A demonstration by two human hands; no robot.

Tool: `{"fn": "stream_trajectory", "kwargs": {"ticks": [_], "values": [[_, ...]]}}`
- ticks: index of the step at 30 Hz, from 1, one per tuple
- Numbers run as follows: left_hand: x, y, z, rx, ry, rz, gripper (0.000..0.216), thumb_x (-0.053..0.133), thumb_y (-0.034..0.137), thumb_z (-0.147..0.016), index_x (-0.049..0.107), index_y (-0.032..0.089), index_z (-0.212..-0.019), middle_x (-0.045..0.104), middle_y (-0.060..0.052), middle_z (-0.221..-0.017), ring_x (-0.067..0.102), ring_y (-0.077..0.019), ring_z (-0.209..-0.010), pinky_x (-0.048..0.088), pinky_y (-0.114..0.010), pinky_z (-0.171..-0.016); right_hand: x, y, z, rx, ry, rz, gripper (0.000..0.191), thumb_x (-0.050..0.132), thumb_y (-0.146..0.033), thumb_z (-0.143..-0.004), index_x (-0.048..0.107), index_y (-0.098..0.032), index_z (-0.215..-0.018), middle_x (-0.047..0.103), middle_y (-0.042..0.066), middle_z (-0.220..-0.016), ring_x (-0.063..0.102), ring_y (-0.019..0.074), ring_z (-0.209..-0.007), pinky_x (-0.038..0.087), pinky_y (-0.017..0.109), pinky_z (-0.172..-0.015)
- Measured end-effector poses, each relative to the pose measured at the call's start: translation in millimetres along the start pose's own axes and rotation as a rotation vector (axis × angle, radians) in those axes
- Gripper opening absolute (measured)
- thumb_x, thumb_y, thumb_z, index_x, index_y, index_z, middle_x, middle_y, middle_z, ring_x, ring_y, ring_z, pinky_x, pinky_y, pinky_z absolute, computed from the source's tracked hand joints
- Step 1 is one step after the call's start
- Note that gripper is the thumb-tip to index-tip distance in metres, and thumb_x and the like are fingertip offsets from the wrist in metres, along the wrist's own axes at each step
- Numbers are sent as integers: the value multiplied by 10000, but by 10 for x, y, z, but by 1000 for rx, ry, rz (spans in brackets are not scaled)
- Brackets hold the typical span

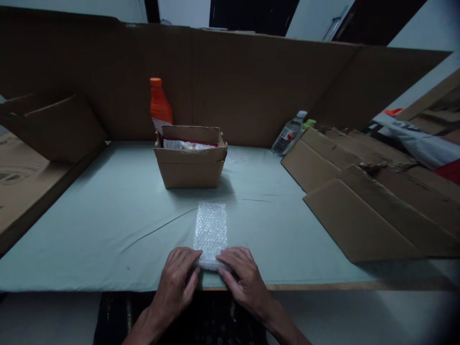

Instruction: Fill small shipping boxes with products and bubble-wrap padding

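A strip of clear bubble wrap (pixel 211 225) lies flat on the table, its long side pointing away from me. At its near end the wrap is folded or rolled into a thicker edge close to the table's front. My left hand (pixel 178 275) grips the left end of that edge between fingers and thumb. On the right end, my right hand (pixel 244 278) does the same, fingers on top and thumb on the near side. Whether anything lies inside the fold cannot be made out.
Behind the wrap stands an open cardboard box (pixel 192 167) with packets inside. An orange bottle (pixel 160 103) is behind it. A clear bottle (pixel 289 133) leans at the back right. Cardboard boxes (pixel 362 220) line the right side; another carton (pixel 64 127) sits left. A cardboard wall (pixel 244 86) closes the back.
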State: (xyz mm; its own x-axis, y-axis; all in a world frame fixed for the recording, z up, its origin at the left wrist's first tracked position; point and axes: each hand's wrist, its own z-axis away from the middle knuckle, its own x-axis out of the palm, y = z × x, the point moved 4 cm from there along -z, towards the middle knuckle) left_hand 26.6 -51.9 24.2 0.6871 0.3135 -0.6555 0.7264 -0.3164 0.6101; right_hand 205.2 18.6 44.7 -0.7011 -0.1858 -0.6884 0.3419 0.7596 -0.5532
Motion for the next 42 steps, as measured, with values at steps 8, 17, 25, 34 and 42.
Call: {"fn": "stream_trajectory", "kwargs": {"ticks": [8, 17, 25, 34, 42], "values": [[32, -76, -125, -109, 60, -36, 280, 532, 198, -931, 611, 209, -1199, 696, -81, -992, 643, -233, -924, 552, -411, -822, 38, -6, 11, -41, -19, 162, 360, 580, -107, -885, 599, -229, -1223, 673, 103, -1220, 604, 269, -1144, 489, 461, -940], [10, -5, 6, 2, 22, -16, 343, 576, 126, -890, 586, 222, -1219, 675, -90, -1131, 615, -233, -1075, 535, -407, -928, 37, 28, -51, 36, -73, -5, 179, 592, -188, -934, 640, -219, -1104, 735, 65, -981, 657, 235, -932, 504, 418, -838], [3, -58, -153, -67, 17, 24, 203, 539, 199, -945, 619, 198, -1132, 697, -65, -920, 630, -216, -862, 539, -388, -774, 6, 23, -5, 4, 28, 115, 365, 584, -190, -925, 570, -223, -1289, 648, 126, -1278, 613, 276, -1145, 510, 452, -928], [44, -119, -152, -51, 98, -46, 377, 616, 209, -887, 579, 205, -1262, 620, -128, -1242, 594, -265, -1137, 536, -439, -938, 117, 142, -88, -1, -48, 139, 373, 569, -110, -907, 565, -210, -1266, 696, 108, -1182, 631, 268, -1083, 502, 462, -913], [-66, -59, -101, -54, -3, 79, 308, 601, 156, -900, 568, 230, -1197, 682, -59, -1035, 613, -218, -976, 538, -380, -845, 18, 69, -105, 40, -87, -13, 298, 624, -168, -893, 605, -222, -1185, 722, 70, -1045, 645, 243, -963, 519, 418, -844]]}}
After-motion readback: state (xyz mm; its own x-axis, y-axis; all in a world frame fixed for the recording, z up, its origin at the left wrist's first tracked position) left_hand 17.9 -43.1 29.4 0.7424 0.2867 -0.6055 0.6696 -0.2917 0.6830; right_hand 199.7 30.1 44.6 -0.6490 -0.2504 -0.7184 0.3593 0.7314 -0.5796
